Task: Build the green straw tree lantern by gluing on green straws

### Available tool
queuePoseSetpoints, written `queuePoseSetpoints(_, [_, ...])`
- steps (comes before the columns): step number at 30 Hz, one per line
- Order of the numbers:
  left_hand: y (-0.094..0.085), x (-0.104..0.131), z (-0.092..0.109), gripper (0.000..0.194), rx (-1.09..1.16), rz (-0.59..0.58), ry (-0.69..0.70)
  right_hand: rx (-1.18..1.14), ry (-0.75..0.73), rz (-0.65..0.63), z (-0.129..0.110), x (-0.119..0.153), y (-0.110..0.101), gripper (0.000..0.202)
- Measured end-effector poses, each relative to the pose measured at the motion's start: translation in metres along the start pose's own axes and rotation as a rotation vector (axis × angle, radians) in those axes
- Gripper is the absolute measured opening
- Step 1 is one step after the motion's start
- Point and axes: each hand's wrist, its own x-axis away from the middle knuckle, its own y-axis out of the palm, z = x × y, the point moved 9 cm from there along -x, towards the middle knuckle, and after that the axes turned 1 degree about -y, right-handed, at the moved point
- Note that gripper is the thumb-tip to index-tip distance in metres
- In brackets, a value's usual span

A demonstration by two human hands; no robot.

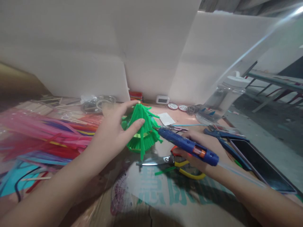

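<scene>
One left hand (112, 132), one right hand (207, 140), one green fringed cone (144, 118).
By the clock round the cone: one digital display (162, 100) at one; one bottle (223, 97) and two round discs (172, 106) at two; one blue glue gun (180, 140), one phone (262, 165) and one pair of scissors (169, 159) towards four.

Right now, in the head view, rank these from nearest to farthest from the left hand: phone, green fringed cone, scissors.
1. Green fringed cone: in the left hand, thumb across its front.
2. Scissors: on the table, right of the left hand, blades pointing left.
3. Phone: far right, beyond the scissors.
</scene>
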Motion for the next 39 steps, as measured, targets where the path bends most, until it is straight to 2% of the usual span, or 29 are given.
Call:
queuePoseSetpoints(16, [0.001,0.0,-0.001,0.048,0.006,-0.011,-0.022,0.004,0.053,0.017,0.011,0.002,0.007,0.027])
queuePoseSetpoints(24, [0.001,0.0,-0.001,0.049,0.008,-0.012,-0.023,-0.05,0.038,0.01,0.001,0.001,0.001,0.029])
queuePoseSetpoints(39, [0.001,-0.001,-0.001,0.048,0.012,-0.011,-0.027,-0.017,-0.002,0.0,-0.005,0.001,-0.002,0.028])
